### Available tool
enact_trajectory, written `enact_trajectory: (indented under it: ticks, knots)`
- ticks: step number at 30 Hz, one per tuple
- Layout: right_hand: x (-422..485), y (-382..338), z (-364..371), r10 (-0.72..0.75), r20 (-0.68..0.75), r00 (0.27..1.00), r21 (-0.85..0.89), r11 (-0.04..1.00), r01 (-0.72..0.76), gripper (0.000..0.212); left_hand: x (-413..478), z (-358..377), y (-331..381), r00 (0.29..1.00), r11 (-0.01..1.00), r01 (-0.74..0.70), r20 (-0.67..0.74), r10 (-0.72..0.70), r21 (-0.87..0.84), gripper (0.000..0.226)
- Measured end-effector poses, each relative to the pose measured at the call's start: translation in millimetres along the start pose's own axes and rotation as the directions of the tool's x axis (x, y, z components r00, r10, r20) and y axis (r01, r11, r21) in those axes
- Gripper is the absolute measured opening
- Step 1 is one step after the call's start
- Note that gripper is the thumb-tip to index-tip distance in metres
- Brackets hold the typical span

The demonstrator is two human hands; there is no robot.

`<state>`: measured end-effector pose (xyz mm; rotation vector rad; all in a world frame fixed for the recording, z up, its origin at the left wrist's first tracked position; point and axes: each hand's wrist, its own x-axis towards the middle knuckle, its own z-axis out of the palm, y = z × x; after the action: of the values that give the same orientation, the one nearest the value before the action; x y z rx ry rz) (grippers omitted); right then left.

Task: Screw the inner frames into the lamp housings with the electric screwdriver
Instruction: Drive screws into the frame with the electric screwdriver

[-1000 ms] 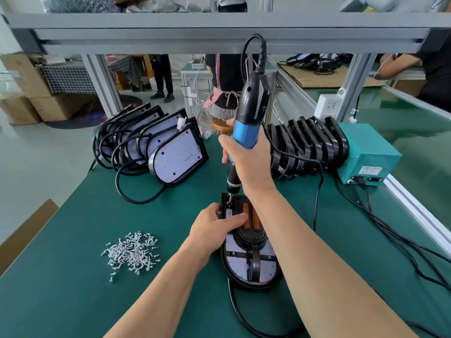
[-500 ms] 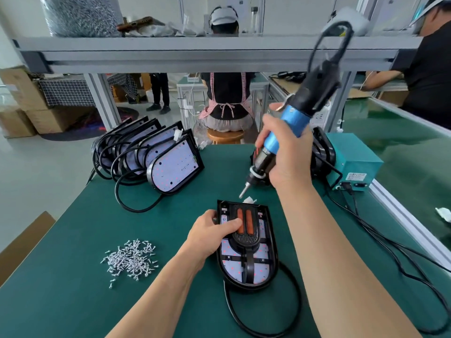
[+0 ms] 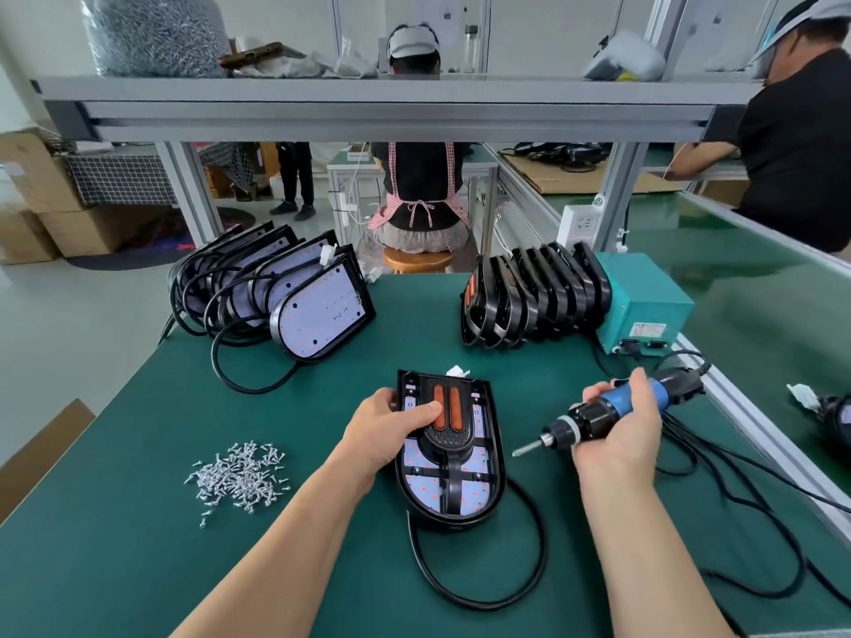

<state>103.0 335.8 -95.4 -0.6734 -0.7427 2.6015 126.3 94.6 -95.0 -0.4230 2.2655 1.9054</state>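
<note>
A black lamp housing (image 3: 492, 495) lies flat on the green mat at centre, its LED board showing and a black inner frame (image 3: 449, 442) with two orange strips set into it. My left hand (image 3: 384, 430) grips the housing's upper left edge, thumb lying on the frame. My right hand (image 3: 617, 430) holds the blue-and-black electric screwdriver (image 3: 612, 407) almost level, just right of the housing, its bit pointing left and clear of the lamp. A heap of small silver screws (image 3: 239, 474) sits to the left.
Several lamp housings with cables (image 3: 285, 292) lean at the back left. A row of black inner frames (image 3: 534, 299) stands at the back right against a teal power box (image 3: 644, 301). Black cables (image 3: 737, 481) trail on the right. People work at neighbouring benches.
My right hand lifted the screwdriver off the housing's top left corner and swung it down to the right, now held low and nearly level. My left hand stays on the housing.
</note>
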Motion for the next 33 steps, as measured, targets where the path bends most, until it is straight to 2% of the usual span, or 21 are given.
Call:
enact_trajectory:
  ticks: [8,12,17,23,27,30,33]
  knots:
    - [11,4,-9,0.089,0.018,0.996,-0.160,0.984,-0.085,0.028,-10,2,0,0.999,1.000,0.015,-0.029,-0.014,0.015,0.052]
    - [13,3,-9,0.101,0.033,0.994,-0.282,0.955,-0.087,0.028,-16,9,4,0.998,0.998,0.028,-0.060,-0.025,0.051,0.049]
    - [12,5,-8,0.111,0.070,0.991,-0.343,0.936,-0.080,0.027,-10,14,9,0.995,0.993,0.066,-0.075,-0.059,0.097,0.042]
    - [13,6,-8,0.084,0.129,0.988,-0.434,0.901,-0.020,0.027,-7,14,7,0.990,0.993,0.110,-0.091,-0.106,0.049,0.043]
    - [10,7,-8,0.053,0.184,0.982,-0.618,0.783,0.073,0.024,-10,17,11,0.990,0.994,0.110,-0.085,-0.109,0.006,0.038]
    - [9,7,-10,0.041,0.214,0.976,-0.691,0.712,0.122,0.023,-12,21,14,0.992,0.993,0.104,-0.068,-0.108,-0.060,0.034]
    - [14,7,-10,0.027,0.227,0.974,-0.672,0.728,0.137,0.023,-14,16,10,0.991,0.980,0.123,-0.035,-0.130,-0.159,0.036]
